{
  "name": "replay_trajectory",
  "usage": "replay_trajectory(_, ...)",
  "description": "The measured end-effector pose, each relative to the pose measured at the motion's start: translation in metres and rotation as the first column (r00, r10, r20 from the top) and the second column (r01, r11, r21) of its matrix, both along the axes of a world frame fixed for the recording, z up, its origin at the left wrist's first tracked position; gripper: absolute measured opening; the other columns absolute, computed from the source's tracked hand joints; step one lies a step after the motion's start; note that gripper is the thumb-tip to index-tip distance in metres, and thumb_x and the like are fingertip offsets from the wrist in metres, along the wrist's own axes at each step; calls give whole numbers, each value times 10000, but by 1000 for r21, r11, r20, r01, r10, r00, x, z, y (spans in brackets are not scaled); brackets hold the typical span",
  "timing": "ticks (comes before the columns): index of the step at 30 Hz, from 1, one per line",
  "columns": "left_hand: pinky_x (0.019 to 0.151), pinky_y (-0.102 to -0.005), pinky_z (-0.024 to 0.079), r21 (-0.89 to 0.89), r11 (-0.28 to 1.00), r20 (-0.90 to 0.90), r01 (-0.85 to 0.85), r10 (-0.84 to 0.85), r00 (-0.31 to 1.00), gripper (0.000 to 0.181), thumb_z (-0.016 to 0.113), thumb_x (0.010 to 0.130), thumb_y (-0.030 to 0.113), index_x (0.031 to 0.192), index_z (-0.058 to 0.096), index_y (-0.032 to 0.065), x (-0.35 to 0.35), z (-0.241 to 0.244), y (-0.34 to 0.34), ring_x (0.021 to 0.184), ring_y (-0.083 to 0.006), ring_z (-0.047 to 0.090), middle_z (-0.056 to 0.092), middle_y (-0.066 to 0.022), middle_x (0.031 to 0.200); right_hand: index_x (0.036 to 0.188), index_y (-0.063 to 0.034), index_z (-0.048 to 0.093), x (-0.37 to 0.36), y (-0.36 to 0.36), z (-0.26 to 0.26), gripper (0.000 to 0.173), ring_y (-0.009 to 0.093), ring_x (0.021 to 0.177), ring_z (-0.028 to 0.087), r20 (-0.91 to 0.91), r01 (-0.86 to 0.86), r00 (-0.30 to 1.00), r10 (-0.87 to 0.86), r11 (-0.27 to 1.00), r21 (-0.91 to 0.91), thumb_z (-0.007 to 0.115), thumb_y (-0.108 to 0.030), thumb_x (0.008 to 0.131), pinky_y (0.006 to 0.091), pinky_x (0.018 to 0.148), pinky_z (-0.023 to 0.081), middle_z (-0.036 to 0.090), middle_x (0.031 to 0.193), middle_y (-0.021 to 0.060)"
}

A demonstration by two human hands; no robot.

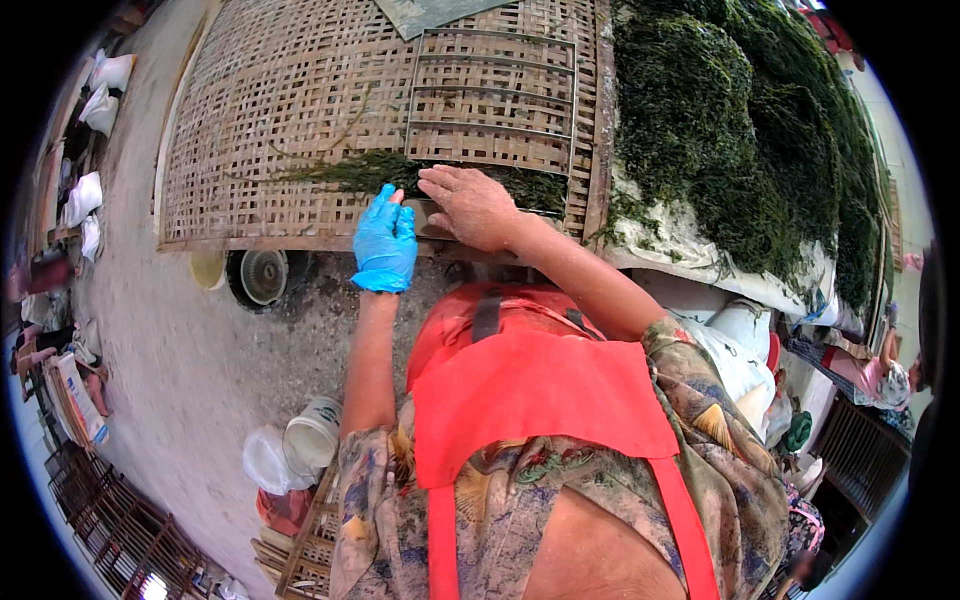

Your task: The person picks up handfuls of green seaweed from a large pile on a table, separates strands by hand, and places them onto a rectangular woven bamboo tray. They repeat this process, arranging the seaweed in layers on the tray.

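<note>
A strip of dark green seaweed (pixel 360 171) lies along the near part of a woven bamboo screen (pixel 262 135). My left hand (pixel 386 244), in a blue glove, is at the near edge of this strip, fingers pointing away from me. Bare and flat, my right hand (pixel 469 206) rests palm down at the strip's near side, its fingertips close to the seaweed. What lies beneath the palms is hidden. A metal frame with several crossbars (pixel 491 90) lies on the screen, its nearest section around seaweed. Beyond it is a grey flat sheet (pixel 431 15).
A large heap of seaweed (pixel 675 112) lies on white sheeting at the right. Below the screen's left part stand a round basket (pixel 262 276) and a yellowish container (pixel 207 268). A white bucket (pixel 313 431) stands on the floor. A seated person (pixel 870 371) is at the far right.
</note>
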State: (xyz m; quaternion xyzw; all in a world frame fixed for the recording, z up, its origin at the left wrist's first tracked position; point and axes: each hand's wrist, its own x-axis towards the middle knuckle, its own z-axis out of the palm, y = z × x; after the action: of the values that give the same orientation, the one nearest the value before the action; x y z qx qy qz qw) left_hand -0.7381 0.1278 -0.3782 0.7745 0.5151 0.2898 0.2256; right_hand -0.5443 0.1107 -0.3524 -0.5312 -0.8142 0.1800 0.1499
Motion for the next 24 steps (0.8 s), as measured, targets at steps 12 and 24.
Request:
replay_trajectory(12,972,-392,451,-210,967,-81,146,-166,983,303,580,910,228,1182,642,112,-9,-13,33,1210,-294,521,490,-160,1377,1386,-18,398,-20,6,-19,636,285,1382,297,26,18,999,-18,1000,19,572,-349,872,404,1132,236,357,1473,137)
replay_trajectory(24,1091,-451,339,-216,916,-596,339,-398,697,818,675,688,190,1440,354,188,-2,12,90,1359,-366,296,293,-91,1515,1372,-16,422,-24,6,-16,622,269,1394,276,65,42,997,-39,998,-46,545,-372,877,399,1145,211,350,1479,129)
